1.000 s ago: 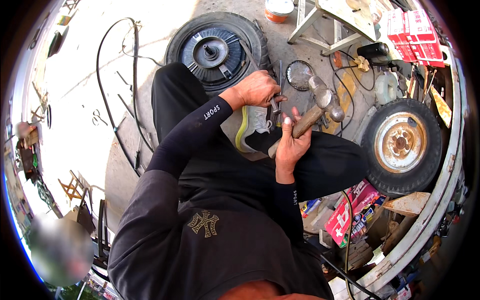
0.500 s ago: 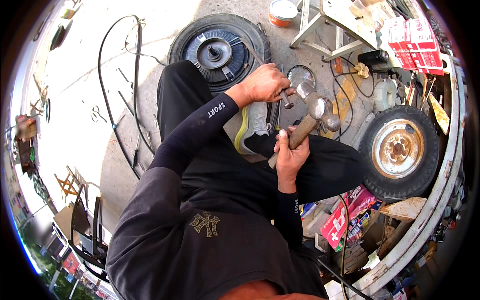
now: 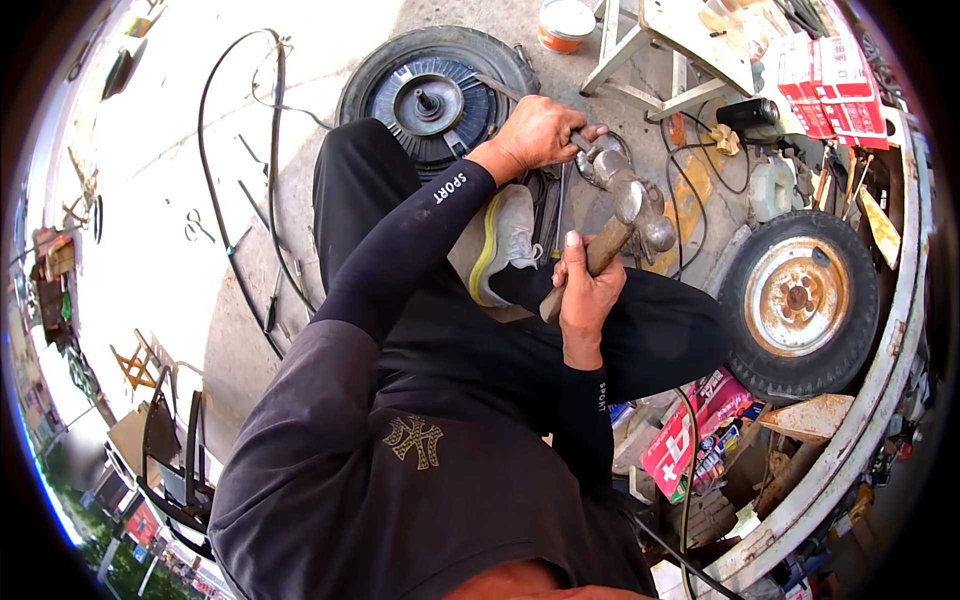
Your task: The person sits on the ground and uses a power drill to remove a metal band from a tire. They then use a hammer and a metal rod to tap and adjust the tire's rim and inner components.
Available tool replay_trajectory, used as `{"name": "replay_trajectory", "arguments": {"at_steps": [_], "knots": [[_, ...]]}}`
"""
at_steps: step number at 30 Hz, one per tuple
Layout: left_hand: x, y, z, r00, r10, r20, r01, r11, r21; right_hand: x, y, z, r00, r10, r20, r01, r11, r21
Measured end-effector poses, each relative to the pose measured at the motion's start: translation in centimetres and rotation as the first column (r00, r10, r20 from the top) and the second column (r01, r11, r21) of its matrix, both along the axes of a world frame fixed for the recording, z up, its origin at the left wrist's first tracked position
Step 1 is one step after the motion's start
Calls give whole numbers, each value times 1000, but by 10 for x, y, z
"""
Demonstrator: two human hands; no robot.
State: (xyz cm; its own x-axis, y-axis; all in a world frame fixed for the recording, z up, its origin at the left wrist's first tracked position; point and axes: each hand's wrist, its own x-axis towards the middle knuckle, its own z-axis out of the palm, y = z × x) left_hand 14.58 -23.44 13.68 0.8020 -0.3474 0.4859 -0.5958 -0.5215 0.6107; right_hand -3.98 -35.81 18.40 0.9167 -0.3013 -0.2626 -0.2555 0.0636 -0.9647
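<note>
Seemingly, work is standing partway, the tyre (image 3: pixel 352 100) still circling the wheel (image 3: pixel 428 100) hub, while the left hand (image 3: pixel 540 132) is gripping a metal bar (image 3: pixel 499 87) across the wheel's right edge and the right hand (image 3: pixel 590 300) is holding a hammer (image 3: pixel 630 203) beyond it.

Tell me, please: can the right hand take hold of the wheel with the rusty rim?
Probably not yet: the right hand is closed around the hammer, and the bent knee lies between hand and wheel.
</note>
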Motion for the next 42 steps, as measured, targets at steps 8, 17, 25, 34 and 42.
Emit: {"name": "replay_trajectory", "arguments": {"at_steps": [8, 17, 25, 34, 42], "knots": [[3, -5, -13, 998, -7, 62, 7, 1000, -9, 7, 14, 6, 954, -273, 123, 220, 917, 334], [3, -5, -18, 997, -6, 74, 9, 999, -41, 7, -4, 10, 941, -295, 169, 232, 921, 313], [1, -6, -20, 999, -22, 38, 23, 1000, -20, -7, -8, -8, 977, -153, -147, 196, 913, 357], [3, -10, -30, 997, -31, 70, 33, 999, -26, 5, 5, -6, 965, -86, -248, 196, 867, 459], [4, -15, -30, 996, -25, 83, 23, 1000, 16, 9, -1, -15, 964, -264, 4, 241, 886, 396]]}}
